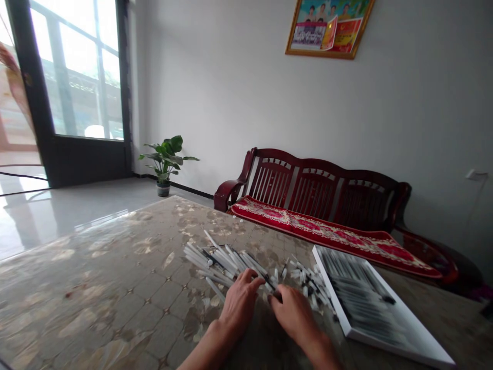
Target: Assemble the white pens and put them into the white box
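Over the patterned table, my left hand [242, 298] is at the near edge of a loose pile of pale pen tubes [215, 259]. Its thumb and fingers come together at a thin dark-tipped pen [270, 282]. My right hand [293, 312] is closed, its thumb and forefinger pinching the lower end of the same pen; the rest of its fingers are curled out of sight. Beyond the right hand lie scattered small white and dark pen caps [308, 280]. To the right, a shallow white box [404, 345] holds rows of pens, blurred, with dark ends.
The table [127, 298] has a glossy floral cover. Behind it stands a dark red wooden bench [311, 185] with a red patterned runner [327, 231]. A potted plant [164, 164] sits on the floor near a glass door [80, 103]. A framed picture [329, 28] hangs above.
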The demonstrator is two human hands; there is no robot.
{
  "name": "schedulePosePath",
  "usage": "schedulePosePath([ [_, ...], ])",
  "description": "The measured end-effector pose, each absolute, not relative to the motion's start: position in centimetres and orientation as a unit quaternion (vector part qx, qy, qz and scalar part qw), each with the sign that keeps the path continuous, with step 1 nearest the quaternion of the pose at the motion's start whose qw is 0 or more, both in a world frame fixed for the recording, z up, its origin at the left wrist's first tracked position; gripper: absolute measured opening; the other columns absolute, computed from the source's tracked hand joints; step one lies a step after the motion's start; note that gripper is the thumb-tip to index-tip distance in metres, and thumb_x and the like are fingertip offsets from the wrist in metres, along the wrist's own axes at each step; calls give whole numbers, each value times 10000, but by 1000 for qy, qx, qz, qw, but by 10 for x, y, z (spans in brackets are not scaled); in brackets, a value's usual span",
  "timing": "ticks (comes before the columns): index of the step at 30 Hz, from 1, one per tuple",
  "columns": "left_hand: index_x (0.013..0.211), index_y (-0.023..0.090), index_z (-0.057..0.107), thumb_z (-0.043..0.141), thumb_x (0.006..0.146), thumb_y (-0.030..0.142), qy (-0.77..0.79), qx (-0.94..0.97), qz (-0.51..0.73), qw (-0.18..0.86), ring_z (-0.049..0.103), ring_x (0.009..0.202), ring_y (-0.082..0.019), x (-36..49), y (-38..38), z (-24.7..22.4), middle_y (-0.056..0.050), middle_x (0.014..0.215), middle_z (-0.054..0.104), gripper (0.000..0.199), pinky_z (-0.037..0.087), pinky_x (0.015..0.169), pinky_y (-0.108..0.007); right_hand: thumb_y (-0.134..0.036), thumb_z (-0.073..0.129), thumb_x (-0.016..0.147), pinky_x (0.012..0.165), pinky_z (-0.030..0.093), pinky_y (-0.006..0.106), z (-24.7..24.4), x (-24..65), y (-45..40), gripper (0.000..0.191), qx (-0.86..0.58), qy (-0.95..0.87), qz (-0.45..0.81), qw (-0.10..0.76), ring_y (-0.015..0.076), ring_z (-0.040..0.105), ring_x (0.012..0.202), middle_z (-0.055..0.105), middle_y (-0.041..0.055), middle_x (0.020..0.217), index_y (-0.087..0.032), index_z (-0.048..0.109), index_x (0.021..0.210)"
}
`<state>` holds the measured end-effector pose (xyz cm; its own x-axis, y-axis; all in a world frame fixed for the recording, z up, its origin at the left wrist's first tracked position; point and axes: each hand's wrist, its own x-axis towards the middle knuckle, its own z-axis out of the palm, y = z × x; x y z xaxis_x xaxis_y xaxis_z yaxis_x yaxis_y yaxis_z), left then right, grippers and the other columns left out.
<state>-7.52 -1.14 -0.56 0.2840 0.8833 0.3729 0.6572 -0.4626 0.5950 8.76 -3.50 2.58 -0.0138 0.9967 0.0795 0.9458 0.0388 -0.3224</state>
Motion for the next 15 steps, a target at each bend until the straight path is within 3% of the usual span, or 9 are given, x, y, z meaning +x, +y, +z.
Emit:
schedulePosePath([
  [4, 1002, 270, 743, 571, 814, 80, 499, 789, 335, 125, 611, 1018, -231, -77, -12, -3, -76, 1069, 657, 318, 481, 869, -305, -348, 533, 860, 554, 350, 230, 28, 94, -34, 273, -642, -685, 269, 212, 165, 619, 644, 675, 19, 658, -162, 640, 691],
  [7, 964, 262, 747, 576, 835, 116, 484, 774, 388, 123, 626, 953, -228, -78, -11, -2, -70, 979, 683, 259, 491, 831, -307, -399, 373, 936, 491, 353, 225, 31, 110, -13, 390, -628, -667, 322, 238, 147, 605, 573, 701, 22, 739, -163, 670, 849],
  [9, 994, 264, 738, 582, 842, 143, 467, 744, 453, 150, 634, 937, -222, -77, -11, -2, -60, 960, 700, 248, 486, 840, -309, -328, 394, 935, 556, 407, 226, 35, 123, 10, 324, -657, -685, 215, 232, 154, 651, 675, 730, 35, 859, -184, 683, 957],
  [12, 959, 236, 731, 592, 857, 253, 463, 651, 557, 229, 651, 897, -216, -73, -9, -3, -58, 933, 723, 173, 483, 831, -306, -192, 477, 897, 740, 446, 236, 38, 141, 45, 262, -664, -741, -26, 99, 175, 662, 934, 724, 51, 1041, -227, 707, 1017],
  [15, 882, 198, 714, 575, 852, 397, 477, 537, 608, 338, 640, 716, -194, -69, -4, -3, -53, 782, 721, 245, 489, 674, -278, -98, 502, 867, 793, 438, 241, 36, 152, 67, 281, -619, -780, -88, 11, 189, 633, 1017, 716, 55, 1067, -230, 737, 945],
])
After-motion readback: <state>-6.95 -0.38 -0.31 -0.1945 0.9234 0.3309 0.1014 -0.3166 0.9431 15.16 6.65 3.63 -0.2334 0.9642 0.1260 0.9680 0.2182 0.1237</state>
